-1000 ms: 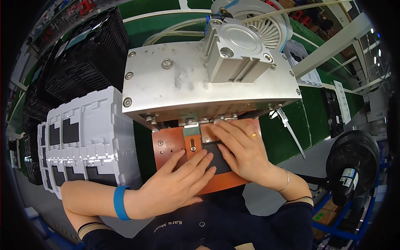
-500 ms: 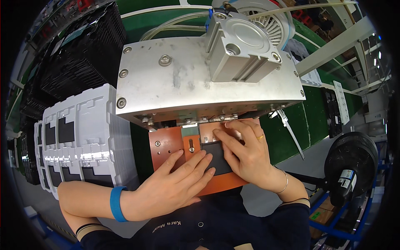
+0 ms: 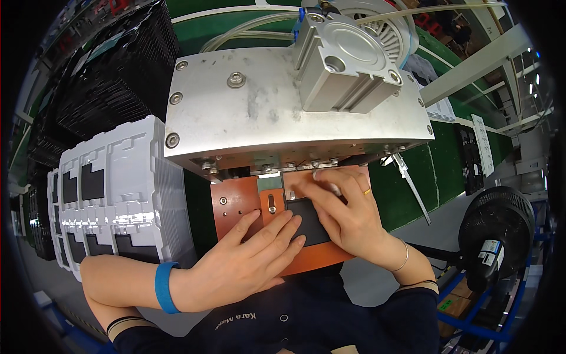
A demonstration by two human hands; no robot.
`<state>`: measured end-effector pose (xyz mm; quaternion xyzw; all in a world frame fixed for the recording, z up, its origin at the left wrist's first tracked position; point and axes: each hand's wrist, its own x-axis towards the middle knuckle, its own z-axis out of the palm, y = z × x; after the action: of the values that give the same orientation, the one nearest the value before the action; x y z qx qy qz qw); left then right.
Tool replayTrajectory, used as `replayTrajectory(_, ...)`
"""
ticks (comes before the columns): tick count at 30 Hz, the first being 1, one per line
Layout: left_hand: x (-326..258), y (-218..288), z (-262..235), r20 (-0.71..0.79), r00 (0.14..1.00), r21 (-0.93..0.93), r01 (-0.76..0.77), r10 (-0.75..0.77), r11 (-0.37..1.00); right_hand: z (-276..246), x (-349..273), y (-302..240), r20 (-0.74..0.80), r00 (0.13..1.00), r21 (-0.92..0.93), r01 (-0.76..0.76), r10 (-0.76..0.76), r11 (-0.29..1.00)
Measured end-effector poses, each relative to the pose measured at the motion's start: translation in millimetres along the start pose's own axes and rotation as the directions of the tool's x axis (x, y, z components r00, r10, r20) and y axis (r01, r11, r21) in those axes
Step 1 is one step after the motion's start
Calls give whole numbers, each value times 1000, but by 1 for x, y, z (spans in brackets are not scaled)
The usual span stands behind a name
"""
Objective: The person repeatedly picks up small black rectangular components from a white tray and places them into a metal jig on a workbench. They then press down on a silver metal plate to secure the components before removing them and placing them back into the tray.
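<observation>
A dark grey flat piece [image 3: 308,224] lies on the orange fixture plate [image 3: 318,258] in front of the silver press [image 3: 236,121]. My left hand [image 3: 253,253] rests flat, fingers stretched out, with its fingertips at the left edge of the grey piece. My right hand [image 3: 348,215] is bent over the right side of the piece. Its curled fingers reach a copper-coloured area [image 3: 298,184] near the press opening; their tips are slightly blurred, and what they pinch, if anything, cannot be made out. A slotted orange block [image 3: 271,203] with a screw sits beside the piece.
A silver cylinder block [image 3: 351,71] stands on top of the press. White trays [image 3: 127,147] with dark flat pieces are stacked at the left, black trays [image 3: 112,88] behind them. At the right are a caliper-like metal tool [image 3: 410,183] and a black fan [image 3: 498,230].
My right fingertips have shifted slightly at the back of the grey piece, near the press opening. The left hand stays in place. The view has moved a little.
</observation>
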<state>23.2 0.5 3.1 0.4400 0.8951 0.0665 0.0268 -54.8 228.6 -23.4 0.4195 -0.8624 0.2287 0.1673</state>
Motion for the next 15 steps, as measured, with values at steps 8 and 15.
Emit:
replayTrajectory(8, 1, -1, -1, 11, 1000, 11, -8, 8, 1000, -4, 0, -1, 73, 997, 32, 5, -8, 999)
replayTrajectory(15, 1, -3, -2, 15, 1000, -69, 6, -5, 998, -37, -30, -6, 144, 985, 215, -128, 99, 968)
